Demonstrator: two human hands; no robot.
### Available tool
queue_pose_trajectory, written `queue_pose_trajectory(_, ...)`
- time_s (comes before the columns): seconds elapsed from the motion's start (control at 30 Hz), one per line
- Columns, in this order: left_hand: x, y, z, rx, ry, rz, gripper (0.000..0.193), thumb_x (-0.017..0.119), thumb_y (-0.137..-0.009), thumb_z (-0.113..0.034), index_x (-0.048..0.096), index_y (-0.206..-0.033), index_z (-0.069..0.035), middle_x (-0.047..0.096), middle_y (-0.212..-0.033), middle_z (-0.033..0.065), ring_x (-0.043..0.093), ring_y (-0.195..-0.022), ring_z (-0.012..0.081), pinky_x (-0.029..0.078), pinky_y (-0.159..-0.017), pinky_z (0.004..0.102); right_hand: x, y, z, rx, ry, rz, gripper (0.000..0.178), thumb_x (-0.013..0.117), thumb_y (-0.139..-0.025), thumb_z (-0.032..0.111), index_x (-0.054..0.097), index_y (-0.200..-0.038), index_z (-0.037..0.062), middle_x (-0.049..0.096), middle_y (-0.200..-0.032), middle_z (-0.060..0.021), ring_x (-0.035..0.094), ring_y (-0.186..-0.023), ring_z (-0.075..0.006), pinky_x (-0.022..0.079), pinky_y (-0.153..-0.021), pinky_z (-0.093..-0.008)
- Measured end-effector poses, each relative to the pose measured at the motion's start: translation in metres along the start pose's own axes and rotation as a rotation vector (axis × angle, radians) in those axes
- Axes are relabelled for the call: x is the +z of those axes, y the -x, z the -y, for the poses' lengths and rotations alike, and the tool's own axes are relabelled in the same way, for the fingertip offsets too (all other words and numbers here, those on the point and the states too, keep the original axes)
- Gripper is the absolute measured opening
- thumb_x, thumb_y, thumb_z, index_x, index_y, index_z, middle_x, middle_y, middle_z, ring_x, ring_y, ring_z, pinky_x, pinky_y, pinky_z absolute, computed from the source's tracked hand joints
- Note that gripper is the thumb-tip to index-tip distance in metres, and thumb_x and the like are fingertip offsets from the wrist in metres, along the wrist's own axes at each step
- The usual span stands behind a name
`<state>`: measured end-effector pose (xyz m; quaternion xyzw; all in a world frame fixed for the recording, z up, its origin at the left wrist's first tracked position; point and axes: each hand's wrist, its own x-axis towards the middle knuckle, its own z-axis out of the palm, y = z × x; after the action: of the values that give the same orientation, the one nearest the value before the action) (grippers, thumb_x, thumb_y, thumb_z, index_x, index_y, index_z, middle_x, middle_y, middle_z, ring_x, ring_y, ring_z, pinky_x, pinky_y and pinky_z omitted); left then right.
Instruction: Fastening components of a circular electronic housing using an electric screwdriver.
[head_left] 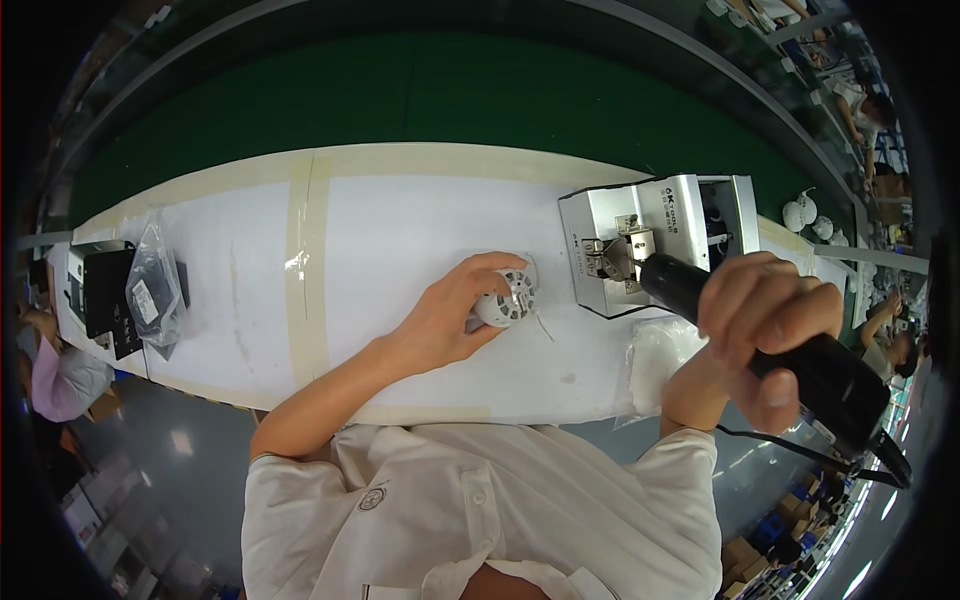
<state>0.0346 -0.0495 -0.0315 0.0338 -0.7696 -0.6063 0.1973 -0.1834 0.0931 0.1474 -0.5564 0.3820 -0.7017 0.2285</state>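
Note:
My left hand (pixel 450 312) is closed around a small white round housing (pixel 512 302) with dark slots in its top face, holding it against the white-covered bench. A thin white wire (pixel 545 325) trails from it to the right. In my right hand (pixel 768 320) is a black electric screwdriver (pixel 835 385), tilted with its nose pointing left and away from me. Its tip reaches the metal pick-up point of a silver screw feeder (pixel 670 215); whether a screw sits on the bit is too small to tell. A black cable (pixel 780 440) hangs from the screwdriver's rear end.
A clear plastic bag (pixel 655 355) lies near the bench's front edge, below the feeder. At the left end stand a black box (pixel 108 300) and a bagged part (pixel 158 290). Green conveyor belt (pixel 400 95) runs behind, with white round parts (pixel 800 212) at right.

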Motion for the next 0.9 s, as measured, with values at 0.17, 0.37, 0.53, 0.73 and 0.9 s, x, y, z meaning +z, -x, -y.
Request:
queue_pose_trajectory(0.17,0.0,-0.003,0.0,0.108,-0.158,-0.022,0.049,0.069,-0.073,0.008,0.062,-0.118,-0.009,0.055,-0.142,0.0075,0.058,-0.117,0.0262,0.051,-0.082,0.0309,0.002,-0.003,-0.022,0.028,0.146,0.077,0.024,0.066,-0.082,0.021,0.051,-0.096,0.0096,0.057,-0.061,0.0024,0.051,-0.046,-0.0107,0.042,-0.045,-0.022)
queue_pose_trajectory(0.37,-0.001,-0.006,-0.007,0.098,-0.233,-0.008,0.051,0.067,-0.073,0.009,0.064,-0.12,-0.01,0.055,-0.141,0.0065,0.058,-0.114,0.0249,0.05,-0.078,0.0291,0.006,-0.002,-0.029,0.145,-0.269,0.075,0.021,0.069,-0.079,0.019,0.056,-0.093,0.011,0.059,-0.059,0.0011,0.052,-0.045,-0.0117,0.047,-0.045,-0.0234)
queue_pose_trajectory(0.53,-0.002,-0.006,-0.008,0.073,-0.226,0.004,0.054,0.066,-0.072,0.009,0.064,-0.123,-0.01,0.054,-0.141,0.0056,0.058,-0.114,0.0246,0.05,-0.078,0.0289,0.02,-0.005,-0.032,0.084,-0.423,0.194,0.019,0.075,-0.075,0.012,0.06,-0.086,0.0067,0.061,-0.059,-0.0032,0.052,-0.046,-0.0151,0.046,-0.048,-0.0262)
queue_pose_trajectory(0.73,-0.001,-0.005,-0.008,0.068,-0.236,-0.002,0.056,0.065,-0.072,0.009,0.064,-0.124,-0.01,0.053,-0.141,0.0049,0.057,-0.113,0.0243,0.05,-0.077,0.0287,0.025,0.005,-0.044,0.11,-0.447,0.134,0.019,0.075,-0.073,0.013,0.061,-0.084,0.0072,0.061,-0.058,-0.0032,0.051,-0.046,-0.0154,0.045,-0.047,-0.0258)
queue_pose_trajectory(0.9,-0.001,-0.004,-0.007,0.076,-0.237,-0.009,0.054,0.065,-0.073,0.009,0.064,-0.124,-0.009,0.053,-0.142,0.0047,0.057,-0.113,0.0241,0.05,-0.077,0.0286,0.025,0.006,-0.05,0.127,-0.414,0.149,0.02,0.073,-0.075,0.017,0.059,-0.088,0.0095,0.061,-0.059,-0.0005,0.054,-0.046,-0.0136,0.048,-0.048,-0.0245)
